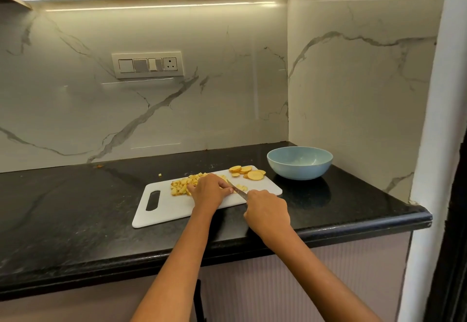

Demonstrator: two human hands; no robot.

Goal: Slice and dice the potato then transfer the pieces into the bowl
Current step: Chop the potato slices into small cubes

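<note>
Right hand (pixel 266 211) grips the knife (pixel 237 190); left hand (pixel 208 191) curls over, apparently pinning, potato beside diced pieces (pixel 182 186); slices (pixel 249 172) and bowl (pixel 299 167) sit far right on the worktop (pixel 75 208).

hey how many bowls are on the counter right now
1. The blue bowl sits on the black counter, just right of the white cutting board, near the corner wall.
</note>
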